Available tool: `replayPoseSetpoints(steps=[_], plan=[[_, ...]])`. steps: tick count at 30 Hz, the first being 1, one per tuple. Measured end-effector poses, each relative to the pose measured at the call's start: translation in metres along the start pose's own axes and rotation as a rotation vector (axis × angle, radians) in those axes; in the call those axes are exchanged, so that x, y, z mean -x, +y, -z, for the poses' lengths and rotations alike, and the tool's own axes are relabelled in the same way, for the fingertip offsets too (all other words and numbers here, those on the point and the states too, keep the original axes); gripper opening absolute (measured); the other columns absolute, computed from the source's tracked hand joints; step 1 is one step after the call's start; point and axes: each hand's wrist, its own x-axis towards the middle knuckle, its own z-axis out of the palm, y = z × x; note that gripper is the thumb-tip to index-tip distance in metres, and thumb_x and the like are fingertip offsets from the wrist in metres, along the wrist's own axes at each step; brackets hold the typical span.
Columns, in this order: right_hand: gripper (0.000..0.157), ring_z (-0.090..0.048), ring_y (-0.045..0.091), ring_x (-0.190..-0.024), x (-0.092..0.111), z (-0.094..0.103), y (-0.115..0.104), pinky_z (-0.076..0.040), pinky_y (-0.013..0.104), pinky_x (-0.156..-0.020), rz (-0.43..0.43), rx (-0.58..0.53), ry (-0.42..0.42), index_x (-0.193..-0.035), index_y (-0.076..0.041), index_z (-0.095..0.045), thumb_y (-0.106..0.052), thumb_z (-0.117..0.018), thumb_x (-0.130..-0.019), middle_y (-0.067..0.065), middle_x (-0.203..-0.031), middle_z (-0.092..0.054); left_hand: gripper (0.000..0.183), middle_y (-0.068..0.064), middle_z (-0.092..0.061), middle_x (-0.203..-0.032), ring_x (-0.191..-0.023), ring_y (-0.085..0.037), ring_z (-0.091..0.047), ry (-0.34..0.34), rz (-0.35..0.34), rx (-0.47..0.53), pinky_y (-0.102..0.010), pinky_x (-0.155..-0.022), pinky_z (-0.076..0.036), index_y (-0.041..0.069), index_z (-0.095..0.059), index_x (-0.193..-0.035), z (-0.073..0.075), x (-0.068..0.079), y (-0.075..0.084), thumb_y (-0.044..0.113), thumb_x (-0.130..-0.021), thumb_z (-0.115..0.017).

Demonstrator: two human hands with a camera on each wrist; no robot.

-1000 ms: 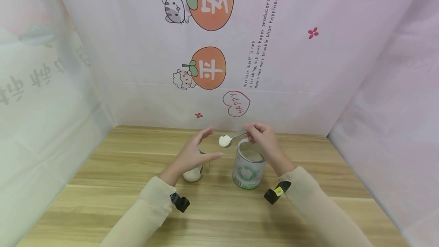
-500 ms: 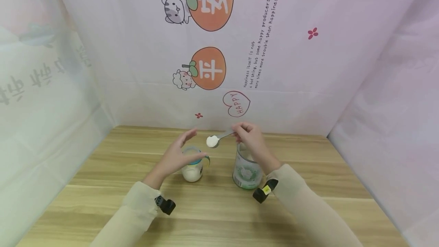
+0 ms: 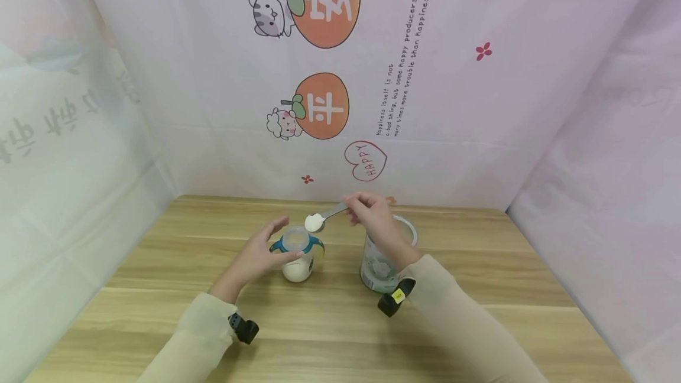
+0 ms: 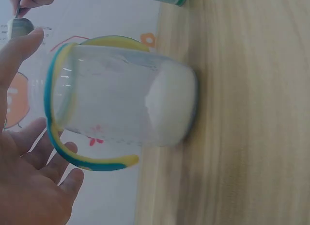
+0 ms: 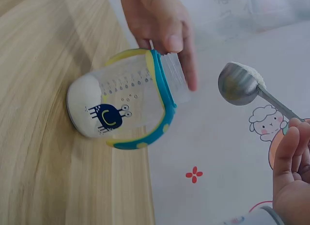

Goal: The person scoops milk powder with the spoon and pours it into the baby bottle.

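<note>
A clear baby bottle (image 3: 298,265) with blue-and-yellow handles stands uncapped on the table, white powder in its bottom (image 4: 169,106). My left hand (image 3: 259,256) is spread around the bottle's neck, thumb on the near side and fingers on the far side, not curled round it. In my right hand (image 3: 369,214) I pinch the handle of a metal measuring spoon (image 5: 238,84). Its bowl is heaped with white powder and hangs just above and right of the bottle's mouth. Below my right forearm stands an uncovered powder tin (image 3: 379,268), partly hidden by that arm.
The wood-grain table (image 3: 319,336) meets a printed white cloth wall (image 3: 229,135) at the back. More cloth hangs at both sides. A small orange-brown thing (image 3: 391,200) shows behind my right hand at the table's back edge.
The loaded spoon has moved left with my right hand, from above the tin to near the bottle's mouth. My left hand has shifted left and down to the bottle's neck.
</note>
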Motion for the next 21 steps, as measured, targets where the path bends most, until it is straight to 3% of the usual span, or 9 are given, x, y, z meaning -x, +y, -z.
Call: replayPoseSetpoints(steps=[12,16,21], plan=[[0.02,-0.058,0.017,-0.07,-0.002,-0.013,0.003,-0.056,0.025,-0.066,0.016,0.007,-0.009,-0.091,0.0,-0.068,-0.017,-0.063,-0.1,0.012,-0.084,-0.065,0.093,-0.011,-0.041,-0.154,-0.142,-0.038,-0.035,-0.006,0.037,0.027,-0.064,-0.112,-0.027,0.014,-0.038,-0.153,-0.008,-0.001,-0.019,0.045,-0.08,-0.084],[0.02,-0.061,0.025,-0.073,-0.002,-0.019,0.003,-0.056,0.026,-0.067,0.006,0.036,-0.005,-0.092,0.0,-0.069,-0.018,-0.064,-0.099,0.013,-0.084,-0.066,0.084,-0.008,-0.048,-0.148,-0.139,-0.036,-0.04,0.001,0.028,0.024,-0.064,-0.11,-0.03,0.019,-0.043,-0.15,-0.011,-0.001,-0.023,0.043,-0.081,-0.084],[0.02,-0.062,0.025,-0.076,-0.001,-0.027,0.002,-0.056,0.027,-0.067,0.009,0.072,-0.007,-0.094,-0.001,-0.07,-0.019,-0.063,-0.1,0.012,-0.084,-0.066,0.079,-0.007,-0.053,-0.144,-0.138,-0.036,-0.042,0.001,0.01,0.03,-0.06,-0.11,-0.034,0.019,-0.047,-0.147,-0.014,0.0,-0.023,0.039,-0.081,-0.085]])
